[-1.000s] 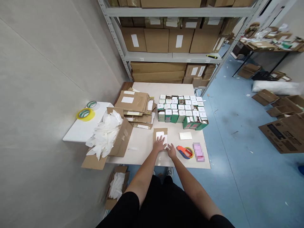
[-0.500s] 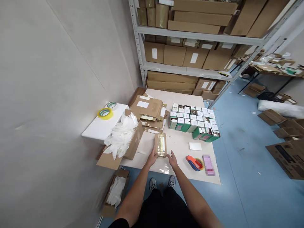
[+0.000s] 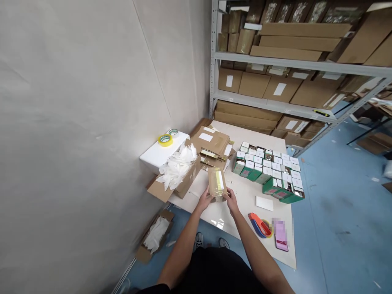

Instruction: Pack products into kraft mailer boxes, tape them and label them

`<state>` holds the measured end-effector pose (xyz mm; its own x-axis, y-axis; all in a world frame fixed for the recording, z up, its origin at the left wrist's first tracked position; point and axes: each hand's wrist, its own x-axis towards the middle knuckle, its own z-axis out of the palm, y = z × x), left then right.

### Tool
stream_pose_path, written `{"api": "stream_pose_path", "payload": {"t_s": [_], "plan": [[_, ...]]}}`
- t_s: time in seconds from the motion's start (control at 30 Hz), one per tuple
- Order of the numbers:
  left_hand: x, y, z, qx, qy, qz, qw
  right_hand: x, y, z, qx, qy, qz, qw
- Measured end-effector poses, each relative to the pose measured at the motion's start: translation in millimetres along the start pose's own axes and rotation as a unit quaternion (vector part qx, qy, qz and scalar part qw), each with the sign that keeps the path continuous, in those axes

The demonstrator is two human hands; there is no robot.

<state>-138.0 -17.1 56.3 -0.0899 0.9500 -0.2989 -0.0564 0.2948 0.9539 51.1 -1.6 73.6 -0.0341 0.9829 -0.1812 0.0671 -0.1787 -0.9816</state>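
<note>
A small cardboard box [image 3: 214,185] sits between the person's two hands over the near part of the bench [image 3: 244,194], just in front of the stack of flattened cardboard [image 3: 211,141]. The left hand [image 3: 205,199] grips its near left corner and the right hand [image 3: 232,200] its near right corner, so both are closed on the box from opposite sides; whether its underside touches the bench cannot be told from here. A white label [image 3: 221,179] and shiny tape run along the top face. The box looks fairly stiff and likely light to moderate in weight, though its contents are hidden, so neither weight nor fragility is certain. The bare cardboard should give good friction, while the glossy taped strip is probably slicker under the fingers. The side walls near the corners seem the best hold, since they should resist denting better than the middle of a panel; a firm, even squeeze ought to be enough. To the right, well clear of the grip, lie a white card [image 3: 264,203], an orange-and-blue tape dispenser [image 3: 260,225] and a phone [image 3: 281,237], with rows of small green-and-white cartons [image 3: 266,168] farther back.
</note>
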Motion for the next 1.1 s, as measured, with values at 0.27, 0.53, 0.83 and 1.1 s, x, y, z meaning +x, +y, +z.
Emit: {"api": "stream_pose_path", "payload": {"t_s": [0.27, 0.53, 0.83, 1.1], "plan": [[-67.5, 57.5, -0.7, -0.047, 0.13, 0.096, 0.986, -6.1, -63.8, -2.6, 0.09, -0.12, -0.047, 0.988], [-191.9, 84.8, -12.6, -0.056, 0.274, 0.117, 0.953, -59.4, -99.4, 24.3, 0.095, -0.283, -0.049, 0.953], [-370.8, 38.9, -48.3, -0.07, 0.476, 0.145, 0.865, -174.4, -107.7, 114.0, 0.034, -0.522, -0.064, 0.85], [-543.9, -77.1, -49.0, -0.153, 0.647, 0.054, 0.745, -347.9, -8.7, 203.5, -0.104, -0.658, 0.019, 0.746]]}}
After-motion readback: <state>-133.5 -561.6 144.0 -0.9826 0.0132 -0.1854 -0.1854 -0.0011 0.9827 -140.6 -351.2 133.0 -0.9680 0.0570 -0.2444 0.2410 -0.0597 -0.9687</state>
